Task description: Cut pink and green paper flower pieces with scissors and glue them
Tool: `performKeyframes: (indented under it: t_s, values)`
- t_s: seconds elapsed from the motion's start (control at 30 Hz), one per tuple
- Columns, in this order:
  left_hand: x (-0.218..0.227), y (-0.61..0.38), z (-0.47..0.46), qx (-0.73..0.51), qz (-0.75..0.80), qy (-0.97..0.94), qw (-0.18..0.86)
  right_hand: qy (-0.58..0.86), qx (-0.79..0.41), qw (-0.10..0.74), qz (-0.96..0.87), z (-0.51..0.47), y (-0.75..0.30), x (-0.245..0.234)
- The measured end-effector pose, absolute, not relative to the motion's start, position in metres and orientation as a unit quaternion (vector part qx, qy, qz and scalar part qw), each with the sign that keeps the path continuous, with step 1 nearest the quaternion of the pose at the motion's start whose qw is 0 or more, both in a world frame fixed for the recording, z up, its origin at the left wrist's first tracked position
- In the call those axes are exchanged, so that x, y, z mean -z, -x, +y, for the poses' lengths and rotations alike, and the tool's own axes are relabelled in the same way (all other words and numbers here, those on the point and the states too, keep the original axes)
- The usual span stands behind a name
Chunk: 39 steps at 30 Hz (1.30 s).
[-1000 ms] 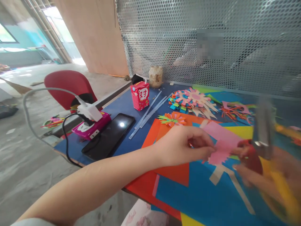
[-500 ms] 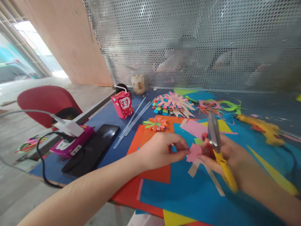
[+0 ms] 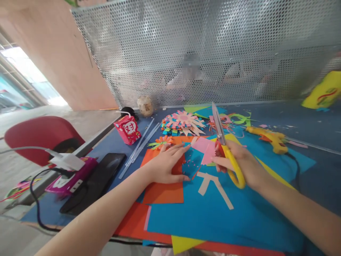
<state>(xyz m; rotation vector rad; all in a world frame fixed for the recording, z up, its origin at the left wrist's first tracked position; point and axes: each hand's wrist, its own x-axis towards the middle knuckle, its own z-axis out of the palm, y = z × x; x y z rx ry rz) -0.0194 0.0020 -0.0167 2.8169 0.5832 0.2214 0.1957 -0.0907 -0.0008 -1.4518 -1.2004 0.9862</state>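
Stacked fringed paper flowers (image 3: 183, 118) appear finished at ten o'clock from the right hand (image 3: 246, 160), which clasps scissors (image 3: 220, 137); pink paper (image 3: 208, 153) at nine appears unfringed, the left hand (image 3: 165, 163) splayed on orange paper (image 3: 169, 192).

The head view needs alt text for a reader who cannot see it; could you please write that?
A person's right hand holds yellow-handled scissors, while the left hand is spread over orange paper and blue paper. Around them are layered paper flowers, a red drink box, clear sticks and a yellow glue gun.
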Motion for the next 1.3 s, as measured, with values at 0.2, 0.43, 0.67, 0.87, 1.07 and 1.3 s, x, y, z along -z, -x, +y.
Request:
performKeyframes:
  t_s: [0.2,0.43,0.67,0.87,1.07,1.3]
  values:
    - [0.012,0.014,0.003,-0.048,0.199,-0.971,0.121,0.575,-0.429,0.518,-0.467,-0.088,-0.198,0.001]
    - [0.006,0.01,0.001,-0.043,0.174,-0.979,0.098,0.552,-0.452,0.535,-0.453,-0.086,-0.197,-0.001]
    - [-0.001,0.014,-0.007,-0.063,0.169,-0.979,0.096,0.546,-0.463,0.549,-0.431,-0.082,-0.2,0.009]
    - [0.008,0.013,0.001,-0.047,0.175,-0.98,0.08,0.542,-0.464,0.554,-0.429,-0.083,-0.198,0.005]
    - [0.009,0.007,0.001,-0.036,0.183,-0.977,0.1,0.543,-0.454,0.552,-0.441,-0.079,-0.2,0.013]
    - [0.007,0.014,-0.006,-0.11,0.186,-0.972,0.09,0.552,-0.449,0.548,-0.439,-0.081,-0.201,0.011]
